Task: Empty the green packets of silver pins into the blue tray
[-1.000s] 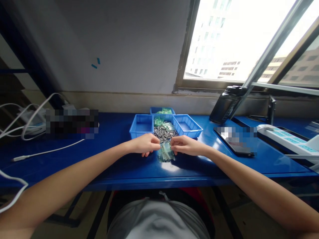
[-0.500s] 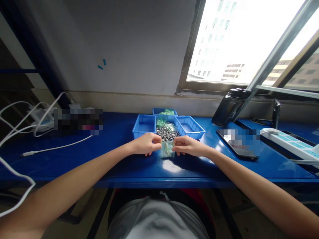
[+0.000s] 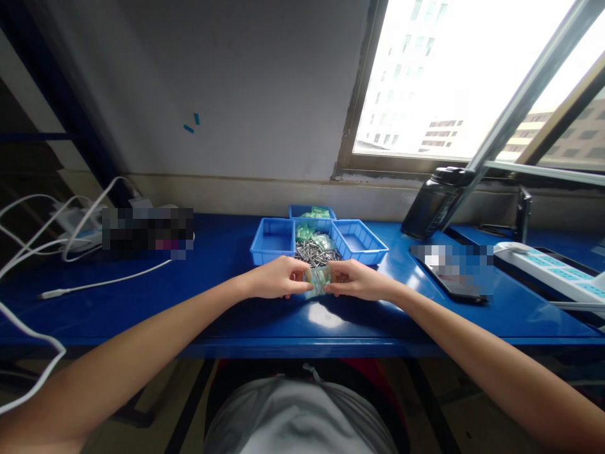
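A small clear, greenish plastic bag point(image 3: 319, 279) is stretched between my two hands, just in front of the blue bins. My left hand point(image 3: 281, 277) pinches its left side between thumb and fingers. On the other side, my right hand point(image 3: 352, 279) grips the bag's right edge the same way. What lies inside the bag is too small to make out. Right behind it, many loose metal screws point(image 3: 316, 251) fill the middle bin, with greenish plastic bags point(image 3: 305, 233) at its back.
Blue bins stand left point(image 3: 273, 239) and right point(image 3: 362, 241) of the screws, and another bin point(image 3: 295, 210) with green bags sits behind. To the right are a black bottle point(image 3: 432, 205), a phone point(image 3: 454, 277) and a power strip point(image 3: 558, 268). A white cable point(image 3: 108, 285) lies on the left.
My left hand has moved right and closed on the bag's left side. The bag has been raised and tilted a little, with my right hand still at its right edge.
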`<state>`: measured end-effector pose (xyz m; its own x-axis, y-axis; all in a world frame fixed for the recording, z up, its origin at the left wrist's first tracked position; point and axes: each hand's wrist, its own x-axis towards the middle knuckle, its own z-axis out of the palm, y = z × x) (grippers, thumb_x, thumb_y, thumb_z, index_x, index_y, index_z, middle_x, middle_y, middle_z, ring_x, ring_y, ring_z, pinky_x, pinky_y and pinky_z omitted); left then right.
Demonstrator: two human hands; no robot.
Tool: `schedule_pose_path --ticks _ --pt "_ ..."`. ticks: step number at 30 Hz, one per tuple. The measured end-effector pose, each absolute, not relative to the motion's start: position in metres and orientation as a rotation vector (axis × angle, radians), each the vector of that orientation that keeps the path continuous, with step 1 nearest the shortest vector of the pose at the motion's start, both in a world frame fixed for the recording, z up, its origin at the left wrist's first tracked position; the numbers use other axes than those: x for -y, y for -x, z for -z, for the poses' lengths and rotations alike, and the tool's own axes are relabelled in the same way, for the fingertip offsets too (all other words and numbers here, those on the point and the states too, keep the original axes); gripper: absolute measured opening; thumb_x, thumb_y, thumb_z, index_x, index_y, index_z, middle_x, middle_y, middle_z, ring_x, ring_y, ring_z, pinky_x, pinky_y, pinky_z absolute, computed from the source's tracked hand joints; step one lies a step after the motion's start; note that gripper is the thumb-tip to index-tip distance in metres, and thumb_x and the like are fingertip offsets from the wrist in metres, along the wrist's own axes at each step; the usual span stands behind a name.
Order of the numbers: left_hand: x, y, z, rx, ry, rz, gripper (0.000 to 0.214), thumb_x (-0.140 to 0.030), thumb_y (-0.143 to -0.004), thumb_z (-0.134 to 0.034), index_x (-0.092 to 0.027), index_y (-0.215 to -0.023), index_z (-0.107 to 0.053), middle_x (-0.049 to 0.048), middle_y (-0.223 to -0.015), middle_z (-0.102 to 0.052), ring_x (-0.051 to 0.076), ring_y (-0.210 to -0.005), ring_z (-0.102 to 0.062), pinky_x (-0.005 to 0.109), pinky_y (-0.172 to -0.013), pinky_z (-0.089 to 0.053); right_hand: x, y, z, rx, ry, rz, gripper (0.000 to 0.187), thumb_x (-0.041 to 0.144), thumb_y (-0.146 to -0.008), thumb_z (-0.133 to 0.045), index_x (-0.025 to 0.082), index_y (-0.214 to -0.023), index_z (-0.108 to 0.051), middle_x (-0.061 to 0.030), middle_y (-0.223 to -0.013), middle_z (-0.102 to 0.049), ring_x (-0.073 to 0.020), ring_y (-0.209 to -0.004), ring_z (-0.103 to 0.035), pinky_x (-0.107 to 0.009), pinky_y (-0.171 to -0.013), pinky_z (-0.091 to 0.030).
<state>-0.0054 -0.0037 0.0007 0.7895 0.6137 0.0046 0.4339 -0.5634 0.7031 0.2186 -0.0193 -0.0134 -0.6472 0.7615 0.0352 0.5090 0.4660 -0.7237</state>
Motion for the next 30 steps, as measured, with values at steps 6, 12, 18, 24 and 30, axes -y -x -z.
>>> schedule_pose_path --ticks 6,12,18,24,30 --pt "0.0023 0.0055 0.0022 -0.756 -2.281 -0.322 0.021 -0.036 -0.076 -0.059 -0.015 -0.076 -0.057 -0.0035 -0.059 -0.056 0.010 -0.051 -0.055 0.018 -0.048 -0.037 0.0201 -0.2181 0.0135 2.379 1.040 -0.952 0.027 0.041 -0.083 -0.053 0.017 -0.072 -0.047 0.0006 -0.060 -0.059 -0.0097 -0.052 -0.049 -0.020 -0.047 -0.034" --pt "0.0027 0.0058 0.0029 -0.748 -2.291 -0.356 0.021 -0.036 -0.079 -0.056 -0.015 -0.079 -0.058 -0.0033 -0.057 -0.055 0.010 -0.050 -0.055 0.019 -0.050 -0.039 0.0203 -0.2188 0.0132 2.312 1.028 -1.047 0.025 0.039 -0.081 -0.056 0.016 -0.079 -0.051 0.0013 -0.060 -0.058 -0.0096 -0.052 -0.051 -0.018 -0.045 -0.035" --pt "0.0040 0.0055 0.0017 -0.772 -2.140 -0.453 0.032 -0.048 -0.080 -0.053 -0.015 -0.076 -0.053 -0.0020 -0.058 -0.056 0.011 -0.048 -0.055 0.019 -0.044 -0.041 0.0194 -0.2198 0.0114 2.109 0.979 -1.072 0.023 0.036 -0.084 -0.054 0.014 -0.082 -0.059 0.0021 -0.054 -0.057 -0.0067 -0.043 -0.048 -0.018 -0.041 -0.036" --pt "-0.0015 0.0060 0.0050 -0.839 -1.924 -0.373 0.039 -0.053 -0.074 -0.059 -0.014 -0.069 -0.053 0.0011 -0.060 -0.060 0.011 -0.047 -0.056 0.019 -0.039 -0.042 0.0178 -0.2230 0.0091 2.022 0.979 -1.279 0.027 0.035 -0.079 -0.061 0.014 -0.095 -0.058 -0.0050 -0.076 -0.068 -0.0137 -0.060 -0.062 -0.018 -0.042 -0.042" --pt "-0.0054 0.0062 0.0003 -0.798 -1.699 -0.305 0.045 -0.055 -0.071 -0.061 -0.013 -0.087 -0.058 0.0052 -0.071 -0.066 0.016 -0.056 -0.063 0.020 -0.040 -0.045 0.0175 -0.2263 0.0072 1.998 0.918 -1.406 0.020 0.031 -0.080 -0.058 0.014 -0.090 -0.059 -0.0067 -0.081 -0.069 -0.0175 -0.072 -0.065 -0.020 -0.049 -0.047"
